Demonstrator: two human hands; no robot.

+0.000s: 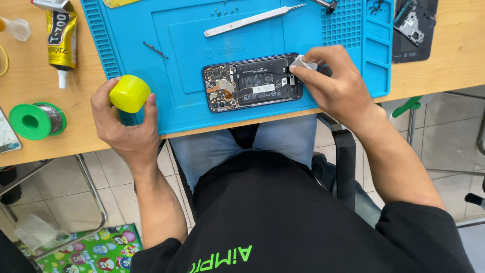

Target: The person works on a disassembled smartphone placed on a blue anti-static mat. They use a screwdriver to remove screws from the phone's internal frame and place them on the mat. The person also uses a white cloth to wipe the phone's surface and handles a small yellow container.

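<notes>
left hand: fingers curled around a round yellow plastic cap-like container, held at the desk's near edge.
right hand: fingertips pinching a small white wad of cloth or wipe against the right end of the phone.
opened black smartphone with exposed boards: lies flat on the blue silicone work mat, long axis left-right, camera end to the left.
risk: rubbing too hard could probably snag a connector or flex cable.
far side: slim metal tweezers, grey and yellow glue tube.
</notes>
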